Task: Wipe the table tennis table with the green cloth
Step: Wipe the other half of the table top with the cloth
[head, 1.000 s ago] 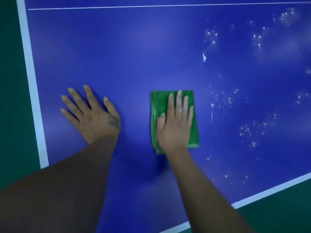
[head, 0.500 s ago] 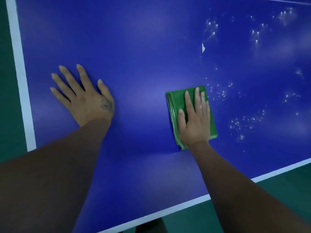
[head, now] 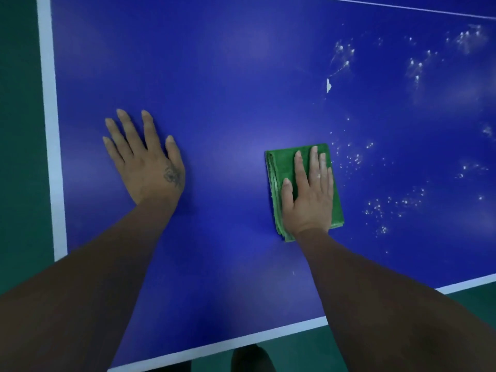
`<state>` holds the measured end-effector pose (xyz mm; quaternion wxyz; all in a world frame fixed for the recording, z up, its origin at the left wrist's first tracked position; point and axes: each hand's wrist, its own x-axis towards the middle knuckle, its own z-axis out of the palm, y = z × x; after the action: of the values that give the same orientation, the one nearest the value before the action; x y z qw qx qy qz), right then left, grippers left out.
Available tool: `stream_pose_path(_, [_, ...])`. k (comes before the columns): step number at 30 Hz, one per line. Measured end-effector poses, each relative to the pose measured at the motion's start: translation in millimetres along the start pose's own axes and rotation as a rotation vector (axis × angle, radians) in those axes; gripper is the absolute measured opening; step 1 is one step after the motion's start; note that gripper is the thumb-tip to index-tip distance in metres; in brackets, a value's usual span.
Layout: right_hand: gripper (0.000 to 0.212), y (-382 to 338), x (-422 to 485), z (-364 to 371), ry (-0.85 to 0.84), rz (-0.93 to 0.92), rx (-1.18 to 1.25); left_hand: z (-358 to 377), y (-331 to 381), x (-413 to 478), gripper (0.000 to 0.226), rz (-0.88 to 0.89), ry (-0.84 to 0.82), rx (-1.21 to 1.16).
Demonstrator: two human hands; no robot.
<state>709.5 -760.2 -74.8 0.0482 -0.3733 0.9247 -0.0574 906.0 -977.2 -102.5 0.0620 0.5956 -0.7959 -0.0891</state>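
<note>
Green cloth [head: 280,163] farther right, a folded rectangle.

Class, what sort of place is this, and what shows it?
Probably a sports hall or games room: a blue table tennis table with white edge lines, standing over a green floor.

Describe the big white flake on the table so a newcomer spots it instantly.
On the blue table tennis table, find the folded green cloth under the right hand. Look straight beyond the cloth's far right corner. The flake is one solid elongated sliver, unlike the scattered fine white specks around it.
</note>
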Motion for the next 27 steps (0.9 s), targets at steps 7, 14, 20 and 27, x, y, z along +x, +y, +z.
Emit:
stream_pose_path(7, [0.068, 1, 0, 0, -0.01, -0.003, 0.005, -3, -6, -165, 0.062, 0.151, -0.042, -0.013])
stream_pose_path(14, [0.068, 7, -5, 5, 0.022, -0.02, 0.006, 1, -5, -230, 0.068, 0.144, -0.08, 0.01])
stream_pose_path(20, [0.069, 7, -7, 4, 0.014, -0.023, -0.019, 2, -2, -232, 0.065, 0.153, -0.006, -0.02])
stream_pose_path(27, [0.064, -6, -99, 5, -0.014, -0.109, 0.044, 0, 1, -233, 0.058, 0.157, 0.074, -0.093])
